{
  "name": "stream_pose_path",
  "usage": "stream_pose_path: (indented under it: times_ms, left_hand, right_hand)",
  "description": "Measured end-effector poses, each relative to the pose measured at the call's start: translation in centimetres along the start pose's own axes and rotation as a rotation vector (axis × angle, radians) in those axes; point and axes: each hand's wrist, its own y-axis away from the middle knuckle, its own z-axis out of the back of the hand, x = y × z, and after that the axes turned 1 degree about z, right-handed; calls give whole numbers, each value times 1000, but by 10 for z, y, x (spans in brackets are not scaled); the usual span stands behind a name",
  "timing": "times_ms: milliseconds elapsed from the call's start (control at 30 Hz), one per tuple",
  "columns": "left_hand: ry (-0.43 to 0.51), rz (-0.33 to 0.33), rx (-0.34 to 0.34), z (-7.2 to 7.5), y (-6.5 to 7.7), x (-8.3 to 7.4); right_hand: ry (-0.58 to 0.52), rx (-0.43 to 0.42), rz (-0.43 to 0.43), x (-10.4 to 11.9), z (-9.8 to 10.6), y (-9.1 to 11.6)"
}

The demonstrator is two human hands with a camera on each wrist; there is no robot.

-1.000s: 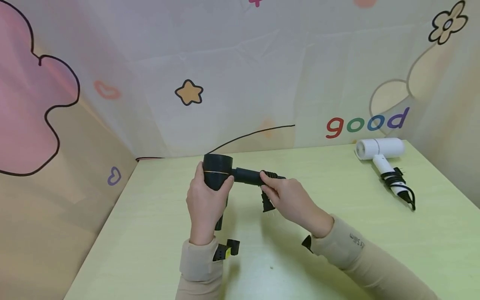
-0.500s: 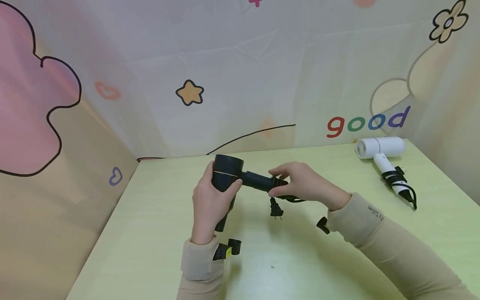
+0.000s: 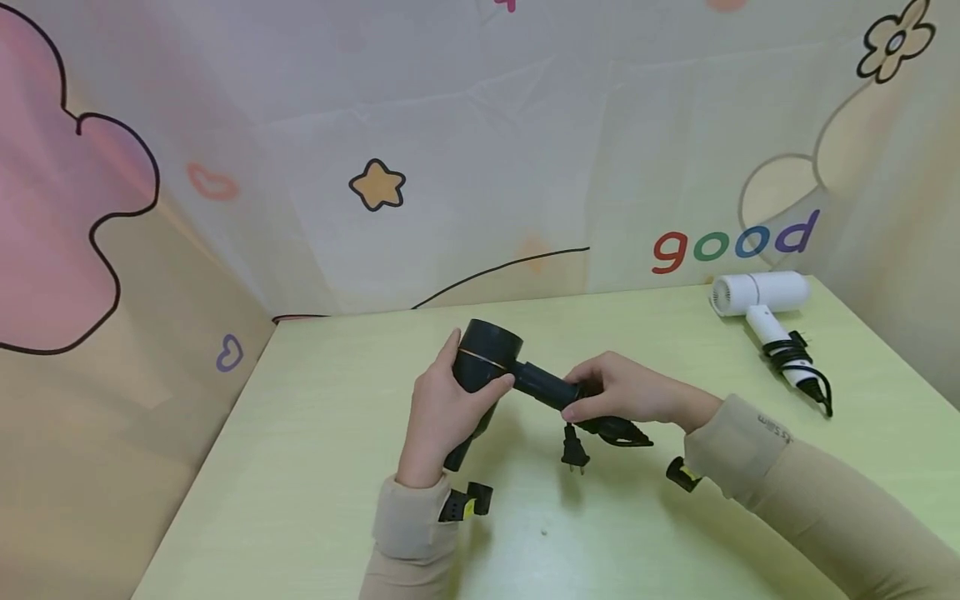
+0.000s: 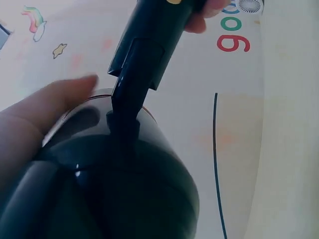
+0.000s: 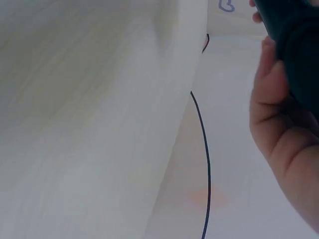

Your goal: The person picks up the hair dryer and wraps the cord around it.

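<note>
A black hair dryer (image 3: 489, 346) with a thin gold ring is held above the table, its barrel tilted. My left hand (image 3: 442, 408) grips the barrel, thumb on the near side. The handle (image 3: 546, 385) slopes down to the right, and the left wrist view shows its hinge joint (image 4: 132, 92) at the body. Around the handle's far end curl the fingers of my right hand (image 3: 633, 392), thumb underneath. A bundled cord (image 3: 618, 431) hangs below that hand, and its two-pin plug (image 3: 574, 450) dangles. In the right wrist view, the right hand (image 5: 284, 124) partly hides the handle.
A white hair dryer (image 3: 768, 293), its black cord wrapped round the handle, lies at the table's back right. The pale green table (image 3: 300, 467) ends at a printed cloth backdrop (image 3: 480, 167). Small black wrist devices sit at both cuffs.
Both hands have moved right with the black hair dryer, and its barrel and handle have tilted more. My right hand has shifted its hold at the handle's end; the plug now hangs lower.
</note>
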Motion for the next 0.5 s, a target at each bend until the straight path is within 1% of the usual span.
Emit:
stream_pose_path:
  times_ms: [100, 167, 233, 333, 400, 500]
  left_hand:
    - [-3, 39, 22, -1, 2, -2]
    - [-8, 53, 17, 1, 3, -4]
    - [-32, 52, -5, 6, 4, -4]
    - [-61, 54, -37, 11, 3, -1]
    - [-91, 66, -52, 13, 1, 3]
    - [-136, 88, -58, 13, -1, 8]
  right_hand:
    - [25, -66, 9, -5, 0, 7]
    - [59, -113, 1, -7, 4, 12]
    - [102, -173, -22, -9, 11, 18]
    - [216, -292, -80, -11, 29, 27]
    - [313, -373, -121, -12, 44, 32]
    - [455, -459, -192, -16, 66, 40]
